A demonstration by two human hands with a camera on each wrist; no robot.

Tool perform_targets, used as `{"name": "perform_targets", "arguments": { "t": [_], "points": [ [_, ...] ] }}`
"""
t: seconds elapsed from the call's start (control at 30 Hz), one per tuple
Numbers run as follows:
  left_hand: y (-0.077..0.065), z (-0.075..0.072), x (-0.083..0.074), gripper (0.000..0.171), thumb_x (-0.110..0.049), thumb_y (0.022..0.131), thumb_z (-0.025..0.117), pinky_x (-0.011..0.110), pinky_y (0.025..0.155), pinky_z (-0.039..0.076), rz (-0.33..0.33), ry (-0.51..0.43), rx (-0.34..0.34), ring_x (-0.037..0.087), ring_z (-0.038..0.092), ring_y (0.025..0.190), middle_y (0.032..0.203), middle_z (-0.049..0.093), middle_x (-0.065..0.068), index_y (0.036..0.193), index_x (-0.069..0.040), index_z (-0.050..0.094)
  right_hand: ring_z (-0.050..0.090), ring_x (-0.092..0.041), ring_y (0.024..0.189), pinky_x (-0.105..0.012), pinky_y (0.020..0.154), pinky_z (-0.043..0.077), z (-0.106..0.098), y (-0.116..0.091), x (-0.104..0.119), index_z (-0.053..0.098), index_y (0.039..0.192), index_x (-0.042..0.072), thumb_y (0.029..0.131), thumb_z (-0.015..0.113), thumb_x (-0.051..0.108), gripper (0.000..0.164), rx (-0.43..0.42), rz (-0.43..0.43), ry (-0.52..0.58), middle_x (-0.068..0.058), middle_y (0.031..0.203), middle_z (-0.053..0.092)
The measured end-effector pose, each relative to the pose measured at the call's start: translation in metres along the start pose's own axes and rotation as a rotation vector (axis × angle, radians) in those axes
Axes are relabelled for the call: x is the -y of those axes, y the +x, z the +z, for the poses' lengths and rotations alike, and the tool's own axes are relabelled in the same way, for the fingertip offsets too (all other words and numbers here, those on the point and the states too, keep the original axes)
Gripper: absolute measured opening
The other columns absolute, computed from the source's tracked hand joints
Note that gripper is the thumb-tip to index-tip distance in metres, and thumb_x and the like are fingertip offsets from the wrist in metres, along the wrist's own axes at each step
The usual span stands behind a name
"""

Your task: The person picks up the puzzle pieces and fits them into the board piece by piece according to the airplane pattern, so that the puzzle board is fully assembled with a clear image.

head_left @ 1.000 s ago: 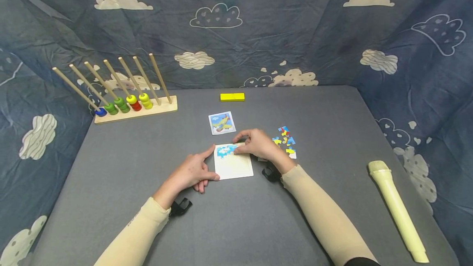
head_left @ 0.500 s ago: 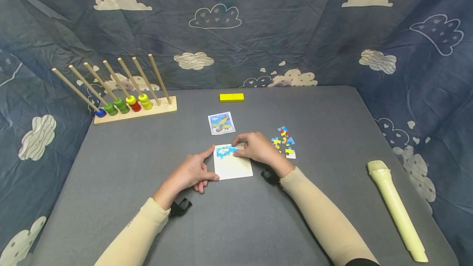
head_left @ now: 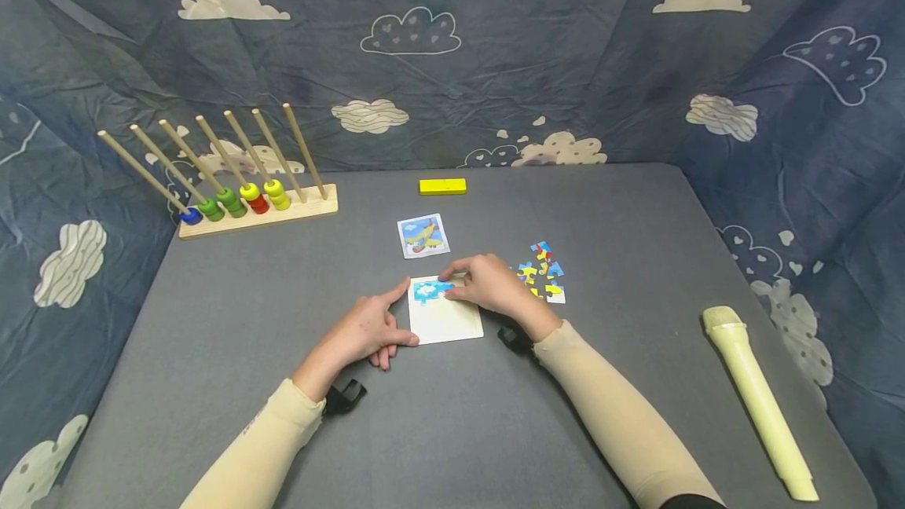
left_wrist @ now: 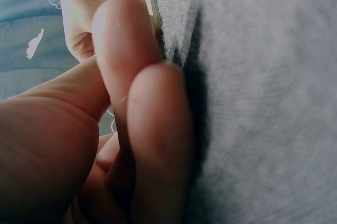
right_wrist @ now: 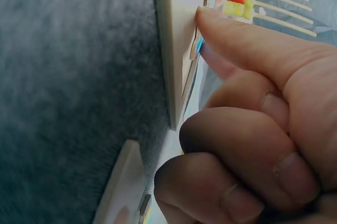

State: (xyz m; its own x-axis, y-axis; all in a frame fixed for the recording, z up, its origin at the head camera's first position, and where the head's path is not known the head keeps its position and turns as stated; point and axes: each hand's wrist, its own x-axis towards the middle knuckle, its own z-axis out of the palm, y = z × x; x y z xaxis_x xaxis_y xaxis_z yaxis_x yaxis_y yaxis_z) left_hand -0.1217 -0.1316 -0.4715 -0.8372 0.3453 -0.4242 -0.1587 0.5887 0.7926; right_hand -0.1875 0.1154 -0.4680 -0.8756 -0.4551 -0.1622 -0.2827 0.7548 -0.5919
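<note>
A square wooden puzzle board [head_left: 447, 326] lies on the table, with joined blue-and-white cloud pieces [head_left: 425, 290] along its top left. My left hand [head_left: 369, 328] braces the board's left side, its extended index finger at the upper corner and its thumb at the lower one. Over the top right part is my right hand [head_left: 491, 284], thumb and index finger pinching a blue puzzle piece [right_wrist: 199, 44] down on the board; most of that piece is hidden by the fingers. Right of that hand lie several loose blue, yellow and red pieces [head_left: 555, 269].
Behind the board lies a picture card [head_left: 423, 236] showing a yellow plane. Farther back is a yellow block [head_left: 442, 187]. A wooden peg counting rack [head_left: 297, 210] with coloured beads stands at the back left. A pale yellow microphone-shaped object [head_left: 760, 403] lies at the right.
My right hand has shifted slightly left and toward me, its fingertips staying over the joined pieces. My left hand keeps its place at the board's side.
</note>
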Motion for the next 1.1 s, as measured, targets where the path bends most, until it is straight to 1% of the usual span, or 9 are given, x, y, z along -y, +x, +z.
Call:
{"name": "perform_targets", "arguments": {
  "t": [0.23, 0.43, 0.53, 0.6, 0.73, 0.9, 0.97, 1.0, 1.1],
  "points": [
    [0.000, -0.001, -0.001, 0.108, -0.020, 0.087, 0.089, 0.033, 0.041, 0.056, 0.013, -0.004, 0.006, 0.013, 0.063, 0.039, 0.056, 0.065, 0.004, 0.171, -0.023, 0.022, 0.044, -0.009, 0.059, -0.025, 0.055, 0.032, 0.000, 0.000, 0.001, 0.082, 0.119, 0.020, 0.092, 0.085, 0.025, 0.028, 0.002, -0.013, -0.005, 0.006, 0.061, 0.052],
    [0.000, -0.001, 0.000, 0.108, -0.020, 0.087, 0.089, 0.034, 0.041, 0.056, 0.019, 0.000, 0.005, 0.012, 0.063, 0.038, 0.056, 0.065, 0.004, 0.171, -0.023, 0.022, 0.040, -0.009, 0.057, -0.025, 0.054, 0.029, -0.001, -0.003, 0.005, 0.081, 0.123, 0.021, 0.092, 0.085, 0.026, 0.032, 0.010, -0.019, -0.004, 0.007, 0.058, 0.050],
    [0.000, -0.001, 0.000, 0.108, -0.021, 0.087, 0.089, 0.033, 0.041, 0.055, 0.014, 0.009, 0.006, 0.012, 0.063, 0.038, 0.057, 0.065, 0.004, 0.171, -0.023, 0.022, 0.039, -0.007, 0.055, -0.024, 0.053, 0.029, 0.000, -0.004, 0.009, 0.081, 0.125, 0.022, 0.092, 0.084, 0.027, 0.033, 0.017, -0.046, -0.007, 0.006, 0.057, 0.050],
    [0.000, -0.001, 0.000, 0.107, -0.022, 0.088, 0.089, 0.033, 0.041, 0.055, 0.012, 0.016, 0.007, 0.012, 0.063, 0.039, 0.057, 0.065, 0.004, 0.171, -0.022, 0.022, 0.039, -0.006, 0.056, -0.023, 0.053, 0.030, 0.002, -0.004, 0.012, 0.081, 0.124, 0.023, 0.093, 0.083, 0.028, 0.032, 0.021, -0.070, -0.013, 0.005, 0.058, 0.053],
    [0.000, -0.001, -0.001, 0.107, -0.023, 0.088, 0.089, 0.032, 0.041, 0.055, 0.006, 0.024, 0.009, 0.012, 0.063, 0.039, 0.057, 0.066, 0.004, 0.171, -0.022, 0.021, 0.039, -0.006, 0.059, -0.022, 0.053, 0.030, 0.005, -0.004, 0.013, 0.083, 0.120, 0.024, 0.095, 0.082, 0.026, 0.026, 0.017, -0.087, -0.035, 0.004, 0.069, 0.067],
    [-0.001, 0.000, -0.001, 0.107, -0.022, 0.088, 0.089, 0.032, 0.041, 0.055, 0.001, 0.020, 0.009, 0.012, 0.062, 0.038, 0.057, 0.066, 0.004, 0.171, -0.022, 0.022, 0.040, -0.007, 0.061, -0.023, 0.054, 0.032, 0.006, -0.004, 0.012, 0.084, 0.119, 0.025, 0.096, 0.080, 0.024, 0.023, 0.003, -0.072, -0.062, 0.003, 0.072, 0.069],
    [-0.001, 0.000, -0.002, 0.106, -0.022, 0.088, 0.088, 0.032, 0.041, 0.055, 0.003, 0.020, 0.008, 0.011, 0.062, 0.038, 0.057, 0.066, 0.004, 0.171, -0.022, 0.021, 0.042, -0.007, 0.061, -0.023, 0.054, 0.033, 0.006, -0.005, 0.012, 0.084, 0.118, 0.025, 0.097, 0.080, 0.024, 0.022, -0.003, -0.075, -0.069, 0.002, 0.079, 0.074],
    [-0.001, 0.000, -0.002, 0.106, -0.023, 0.089, 0.088, 0.032, 0.041, 0.055, 0.003, 0.022, 0.007, 0.011, 0.062, 0.038, 0.057, 0.066, 0.004, 0.171, -0.022, 0.021, 0.043, -0.006, 0.062, -0.022, 0.054, 0.033, 0.006, -0.005, 0.012, 0.084, 0.118, 0.025, 0.097, 0.080, 0.025, 0.022, -0.005, -0.077, -0.071, 0.001, 0.085, 0.078],
    [-0.001, -0.001, -0.002, 0.106, -0.023, 0.089, 0.088, 0.032, 0.042, 0.055, 0.006, 0.027, 0.005, 0.011, 0.062, 0.038, 0.057, 0.066, 0.004, 0.171, -0.022, 0.021, 0.039, -0.007, 0.060, -0.022, 0.053, 0.030, 0.005, -0.006, 0.013, 0.084, 0.118, 0.026, 0.097, 0.080, 0.026, 0.022, -0.004, -0.079, -0.067, -0.001, 0.104, 0.083]
  ]
}}
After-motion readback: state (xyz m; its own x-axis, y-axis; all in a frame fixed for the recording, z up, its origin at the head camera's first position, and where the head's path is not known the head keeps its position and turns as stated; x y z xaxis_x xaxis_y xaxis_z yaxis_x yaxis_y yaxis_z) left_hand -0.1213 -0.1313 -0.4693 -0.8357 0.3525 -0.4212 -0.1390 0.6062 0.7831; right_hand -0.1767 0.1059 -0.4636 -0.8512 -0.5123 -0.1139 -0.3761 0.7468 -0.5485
